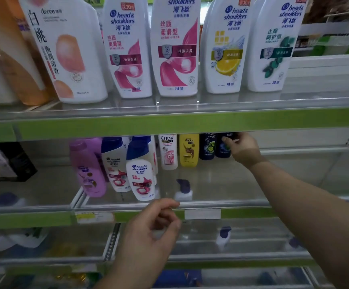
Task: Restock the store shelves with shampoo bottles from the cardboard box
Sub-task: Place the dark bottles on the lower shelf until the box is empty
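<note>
My right hand (243,150) reaches deep into the middle shelf (221,184) and grips a dark navy shampoo bottle (223,150) at the end of a back row. Beside that bottle stand another dark bottle (208,146), a yellow Rejoice bottle (189,150) and a white Clear bottle (168,152). My left hand (150,230) hovers in front of the shelf's green front rail (242,212), fingers loosely curled, holding nothing. No cardboard box is in view.
White Head & Shoulders bottles (141,180) and a purple bottle (88,170) fill the middle shelf's left part. Large white bottles (176,46) line the top shelf. Lower shelves (211,255) hold a few small bottles behind clear rails.
</note>
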`<state>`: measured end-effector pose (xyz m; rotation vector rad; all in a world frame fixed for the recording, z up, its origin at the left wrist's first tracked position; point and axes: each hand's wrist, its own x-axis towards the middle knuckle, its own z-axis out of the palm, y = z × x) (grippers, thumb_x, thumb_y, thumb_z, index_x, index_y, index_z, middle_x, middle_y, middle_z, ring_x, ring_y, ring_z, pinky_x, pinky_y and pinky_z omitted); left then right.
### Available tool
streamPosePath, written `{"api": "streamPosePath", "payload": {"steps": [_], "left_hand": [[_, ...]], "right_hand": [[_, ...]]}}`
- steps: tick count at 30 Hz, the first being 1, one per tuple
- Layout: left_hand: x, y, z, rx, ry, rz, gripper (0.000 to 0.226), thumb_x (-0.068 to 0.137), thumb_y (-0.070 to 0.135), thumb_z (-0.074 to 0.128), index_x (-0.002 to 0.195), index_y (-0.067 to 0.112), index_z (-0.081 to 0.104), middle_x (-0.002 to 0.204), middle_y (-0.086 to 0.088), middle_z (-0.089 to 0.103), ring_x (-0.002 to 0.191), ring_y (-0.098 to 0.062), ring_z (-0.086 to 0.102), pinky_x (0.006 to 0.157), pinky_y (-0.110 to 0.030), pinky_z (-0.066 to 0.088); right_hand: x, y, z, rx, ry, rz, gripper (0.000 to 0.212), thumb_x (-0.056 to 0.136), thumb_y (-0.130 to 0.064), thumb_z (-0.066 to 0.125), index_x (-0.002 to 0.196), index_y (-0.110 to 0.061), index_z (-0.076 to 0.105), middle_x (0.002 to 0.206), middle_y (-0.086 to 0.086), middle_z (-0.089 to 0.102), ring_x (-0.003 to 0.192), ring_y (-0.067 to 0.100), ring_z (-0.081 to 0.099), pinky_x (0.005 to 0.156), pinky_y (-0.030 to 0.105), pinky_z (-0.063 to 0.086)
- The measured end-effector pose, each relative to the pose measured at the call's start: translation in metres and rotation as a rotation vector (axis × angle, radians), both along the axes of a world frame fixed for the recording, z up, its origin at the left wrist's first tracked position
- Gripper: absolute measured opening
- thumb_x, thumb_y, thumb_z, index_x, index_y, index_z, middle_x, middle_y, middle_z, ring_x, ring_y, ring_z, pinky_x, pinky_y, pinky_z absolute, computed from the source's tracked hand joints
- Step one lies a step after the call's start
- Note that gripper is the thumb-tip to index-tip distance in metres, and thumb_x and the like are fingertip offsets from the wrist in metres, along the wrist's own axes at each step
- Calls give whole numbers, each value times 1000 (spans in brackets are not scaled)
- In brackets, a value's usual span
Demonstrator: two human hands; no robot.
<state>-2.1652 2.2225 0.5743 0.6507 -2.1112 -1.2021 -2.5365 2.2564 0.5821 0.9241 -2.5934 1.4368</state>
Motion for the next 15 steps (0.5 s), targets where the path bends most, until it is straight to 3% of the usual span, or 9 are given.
{"api": "streamPosePath", "payload": {"steps": [3, 9, 13, 15], "left_hand": [[0, -1, -5, 22, 12, 3, 45, 82, 9, 78, 107, 45, 69, 88, 10, 71, 86, -11, 68, 79, -25, 54], [0, 2, -9, 13, 56, -5, 46, 80, 2, 78, 104, 41, 71, 82, 6, 71, 78, -13, 67, 74, -16, 53], [0, 3, -13, -8, 84, 13, 48, 77, 0, 79, 102, 40, 73, 79, 6, 71, 72, -11, 65, 71, -13, 52], [1, 2, -22, 3, 66, 11, 49, 76, 0, 80, 98, 43, 73, 78, 7, 72, 70, -9, 66, 69, -12, 52]], "right_hand": [[-2, -1, 1, 35, -7, -12, 36, 94, -41, 64, 112, -10, 70, 104, 9, 74, 95, 30, 68, 86, 40, 55], [-6, -1, 3, 120, -50, -37, 35, 91, -44, 66, 106, -13, 74, 100, 9, 75, 98, 30, 68, 80, 32, 51], [13, 11, 13, 66, -160, -58, 51, 88, -38, 71, 129, -10, 62, 119, 8, 68, 110, 28, 64, 86, 28, 46], [43, 26, 14, 15, -111, -106, 44, 88, -34, 72, 126, -14, 64, 115, 3, 69, 106, 24, 65, 86, 28, 47]]}}
